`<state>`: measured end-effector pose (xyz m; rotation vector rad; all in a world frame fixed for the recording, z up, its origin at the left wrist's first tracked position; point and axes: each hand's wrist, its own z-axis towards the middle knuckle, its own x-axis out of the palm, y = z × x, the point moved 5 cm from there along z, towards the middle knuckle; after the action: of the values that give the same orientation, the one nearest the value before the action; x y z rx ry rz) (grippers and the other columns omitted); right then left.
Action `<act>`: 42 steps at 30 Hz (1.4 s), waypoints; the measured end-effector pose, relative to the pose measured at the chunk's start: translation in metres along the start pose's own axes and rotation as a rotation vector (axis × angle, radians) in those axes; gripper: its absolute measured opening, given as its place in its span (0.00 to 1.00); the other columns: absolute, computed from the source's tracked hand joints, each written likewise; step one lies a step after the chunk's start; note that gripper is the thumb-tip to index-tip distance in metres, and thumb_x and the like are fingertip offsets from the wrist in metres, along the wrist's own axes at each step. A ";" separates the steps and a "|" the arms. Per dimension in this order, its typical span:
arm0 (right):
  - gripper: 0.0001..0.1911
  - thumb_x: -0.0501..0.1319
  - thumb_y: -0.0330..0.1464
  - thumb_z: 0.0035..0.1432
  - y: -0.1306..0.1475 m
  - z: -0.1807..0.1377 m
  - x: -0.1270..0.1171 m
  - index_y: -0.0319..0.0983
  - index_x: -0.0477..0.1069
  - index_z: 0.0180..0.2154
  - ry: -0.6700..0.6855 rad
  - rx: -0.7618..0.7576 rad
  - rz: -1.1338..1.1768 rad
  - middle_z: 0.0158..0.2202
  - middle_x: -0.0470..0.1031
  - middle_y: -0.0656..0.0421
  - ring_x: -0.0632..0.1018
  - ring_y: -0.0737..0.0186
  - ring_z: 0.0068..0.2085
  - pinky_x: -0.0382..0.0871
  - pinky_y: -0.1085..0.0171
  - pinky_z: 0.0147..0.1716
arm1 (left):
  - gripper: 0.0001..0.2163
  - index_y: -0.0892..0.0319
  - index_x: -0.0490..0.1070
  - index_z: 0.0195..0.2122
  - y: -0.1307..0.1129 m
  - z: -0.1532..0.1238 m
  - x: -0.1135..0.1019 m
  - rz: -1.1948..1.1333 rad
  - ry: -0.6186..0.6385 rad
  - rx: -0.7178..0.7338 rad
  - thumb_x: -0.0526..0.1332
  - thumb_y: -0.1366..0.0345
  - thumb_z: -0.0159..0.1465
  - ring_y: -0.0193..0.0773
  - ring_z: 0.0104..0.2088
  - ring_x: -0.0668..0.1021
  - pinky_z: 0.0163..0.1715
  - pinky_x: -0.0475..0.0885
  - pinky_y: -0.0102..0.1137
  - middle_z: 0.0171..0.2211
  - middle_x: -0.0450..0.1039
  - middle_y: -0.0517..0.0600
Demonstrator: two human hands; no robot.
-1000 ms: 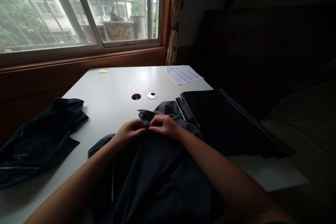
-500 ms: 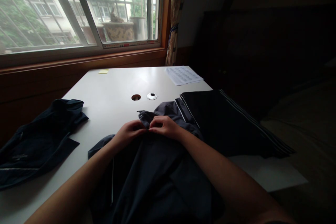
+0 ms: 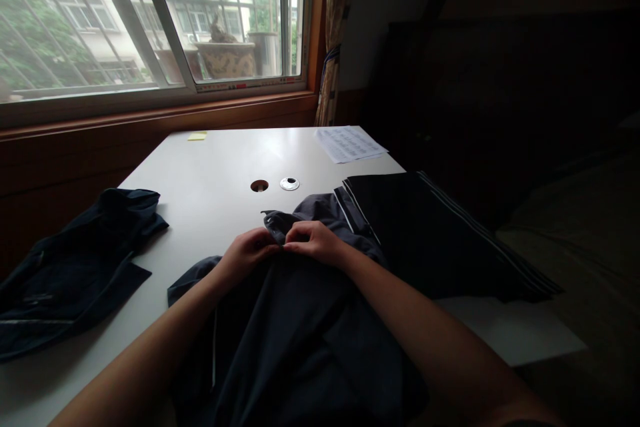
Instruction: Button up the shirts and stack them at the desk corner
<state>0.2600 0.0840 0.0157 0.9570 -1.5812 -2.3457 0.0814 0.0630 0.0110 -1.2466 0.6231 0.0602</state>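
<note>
1. Garment [image 3: 300, 340] lies on the bench [image 3: 210, 173] at 6 o'clock.
2. Left hand [image 3: 245, 252] and right hand [image 3: 315, 242] pinch its top edge together.
3. Best keep that edge taut, pinches close.

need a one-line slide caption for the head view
Left hand and right hand pinch a dark garment on a white table by the window.

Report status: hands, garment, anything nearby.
Left hand and right hand pinching dark garment together. Garment spread on table. Folded clothes touching at right, crumpled clothing lying apart.
</note>
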 end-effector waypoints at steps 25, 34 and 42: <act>0.10 0.71 0.37 0.53 -0.001 0.001 0.002 0.38 0.76 0.32 -0.018 -0.109 -0.109 0.31 0.75 0.60 0.75 0.63 0.34 0.69 0.65 0.35 | 0.13 0.61 0.78 0.38 -0.001 0.002 -0.003 -0.077 0.135 -0.113 0.65 0.56 0.62 0.44 0.39 0.78 0.42 0.72 0.33 0.36 0.79 0.51; 0.11 0.73 0.37 0.52 -0.002 0.001 0.003 0.39 0.75 0.33 -0.031 -0.164 -0.150 0.32 0.73 0.61 0.74 0.64 0.33 0.68 0.65 0.34 | 0.14 0.62 0.78 0.42 -0.001 0.001 -0.002 -0.105 0.179 -0.100 0.64 0.56 0.62 0.47 0.43 0.79 0.46 0.73 0.36 0.41 0.80 0.53; 0.17 0.74 0.38 0.51 -0.001 0.000 0.001 0.40 0.76 0.42 -0.038 -0.152 -0.221 0.34 0.72 0.60 0.73 0.64 0.33 0.69 0.65 0.35 | 0.15 0.61 0.78 0.44 0.002 0.002 -0.002 -0.107 0.167 -0.083 0.65 0.56 0.62 0.48 0.45 0.79 0.47 0.73 0.36 0.43 0.80 0.53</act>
<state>0.2594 0.0841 0.0150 1.1086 -1.3475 -2.6010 0.0796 0.0661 0.0108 -1.3729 0.7028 -0.1095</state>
